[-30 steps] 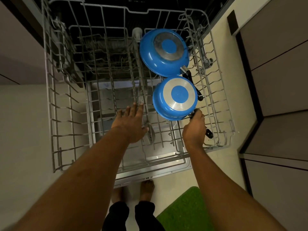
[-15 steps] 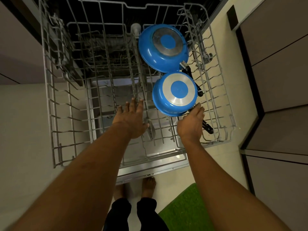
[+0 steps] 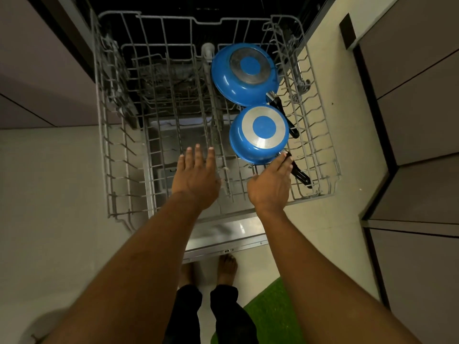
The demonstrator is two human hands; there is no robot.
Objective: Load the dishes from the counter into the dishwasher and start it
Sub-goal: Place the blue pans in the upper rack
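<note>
The grey wire dishwasher rack (image 3: 104, 150) is pulled out over the open door. Two blue pans lie upside down in its right half: a larger pan (image 3: 242, 75) at the back and a smaller pan (image 3: 258, 134) in front of it, both with black handles pointing to the front right. My right hand (image 3: 270, 183) hovers with straight fingers just in front of the smaller pan, its fingertips at the base of that pan's handle (image 3: 299, 173). My left hand (image 3: 196, 178) is spread flat over the middle of the rack and holds nothing.
The open dishwasher door (image 3: 223, 234) lies below the rack. Cabinet fronts (image 3: 417, 120) stand on the right, a pale wall on the left. A green mat (image 3: 270, 311) lies on the floor beside my bare feet (image 3: 227, 266).
My right hand has let go of the smaller pan's handle and straightened its fingers. Both hands have drawn back slightly toward me.
</note>
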